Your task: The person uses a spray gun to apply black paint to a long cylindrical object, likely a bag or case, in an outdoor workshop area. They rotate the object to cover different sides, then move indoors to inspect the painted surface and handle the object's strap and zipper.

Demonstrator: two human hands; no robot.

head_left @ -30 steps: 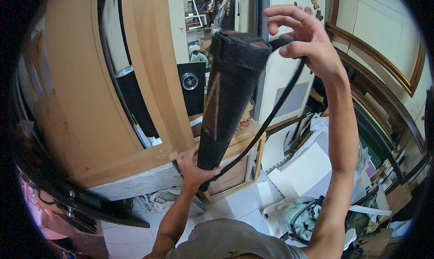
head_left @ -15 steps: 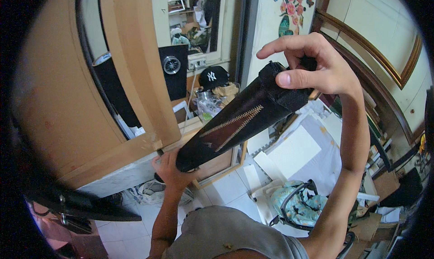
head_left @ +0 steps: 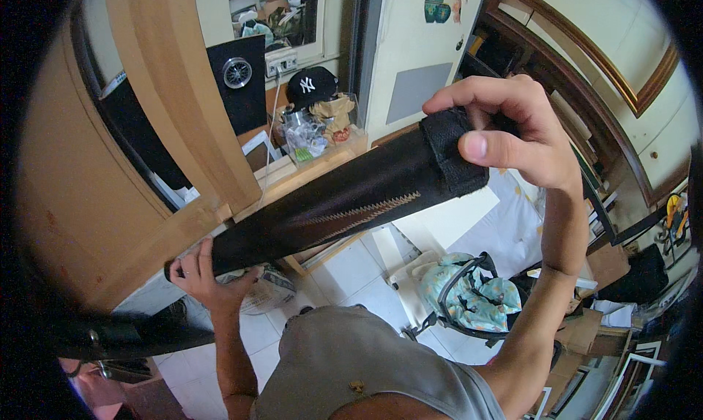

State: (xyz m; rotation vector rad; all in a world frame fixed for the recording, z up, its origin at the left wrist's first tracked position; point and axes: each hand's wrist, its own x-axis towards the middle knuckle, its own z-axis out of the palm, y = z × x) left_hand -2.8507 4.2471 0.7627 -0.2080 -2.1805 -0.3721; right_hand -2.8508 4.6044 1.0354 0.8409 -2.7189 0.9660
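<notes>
A long black tubular case [head_left: 329, 193] with a tapered patch of pale zigzag stitching lies slanted across the view. My left hand [head_left: 212, 277] grips its narrow lower left end, fingers wrapped round it. My right hand [head_left: 516, 138] is closed on the wide textured collar [head_left: 450, 167] at the other end, thumb on the near side and index finger curved over the top. Whether the collar is a separate lid I cannot tell.
Tall wooden panels [head_left: 168, 98] stand left. Beyond are a black baseball cap [head_left: 311, 87], a plastic bin [head_left: 348, 142] of bags and a white door [head_left: 406, 39]. Below right lie white boards [head_left: 447, 215] and a teal-patterned baby carrier [head_left: 469, 295]; picture frames [head_left: 644, 83] line the right.
The case has swung from near upright to a shallow slant. My left hand has moved left, my right hand down, and its fingers have closed round the top end.
</notes>
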